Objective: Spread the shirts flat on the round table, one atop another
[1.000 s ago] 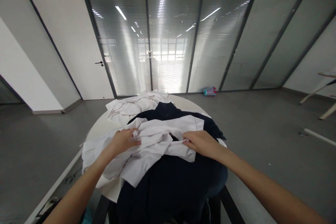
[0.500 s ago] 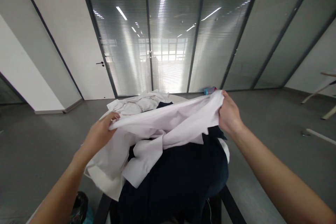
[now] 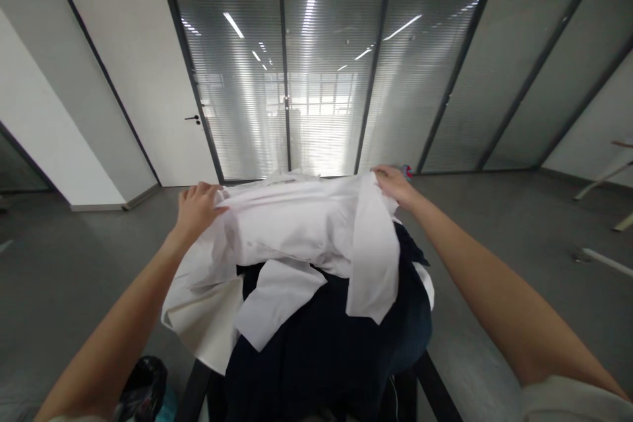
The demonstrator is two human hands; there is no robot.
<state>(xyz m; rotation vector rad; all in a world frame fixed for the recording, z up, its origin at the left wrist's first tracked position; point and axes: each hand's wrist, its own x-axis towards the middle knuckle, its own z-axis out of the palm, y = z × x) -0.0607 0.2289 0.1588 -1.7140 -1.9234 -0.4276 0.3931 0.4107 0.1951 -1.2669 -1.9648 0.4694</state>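
Observation:
A white shirt [image 3: 297, 227] is stretched between my two hands, its upper edge nearly level. My left hand [image 3: 196, 210] pinches it at the left end, fingers closed on the cloth. At the other end my right hand [image 3: 391, 184] grips the fabric between thumb and fingers. One white sleeve or flap [image 3: 374, 257] hangs down on the right, and another lies folded near the middle. Beneath the shirt is a dark navy garment [image 3: 336, 336]. More white cloth [image 3: 205, 326] droops at the left. Much of the pile is hidden behind the shirt.
A black-lined bin [image 3: 146, 386] stands on the floor at lower left. Dark frame bars [image 3: 438, 386] run below the pile. A small red and blue object [image 3: 406, 172] sits beyond my right hand. Pale furniture legs [image 3: 603, 175] are at right. Glass partitions and a white door [image 3: 141, 79] stand ahead.
My right hand has moved left and slightly up, and my left hand slightly up. The shirt has opened out toward me, and a flap now hangs from the right end.

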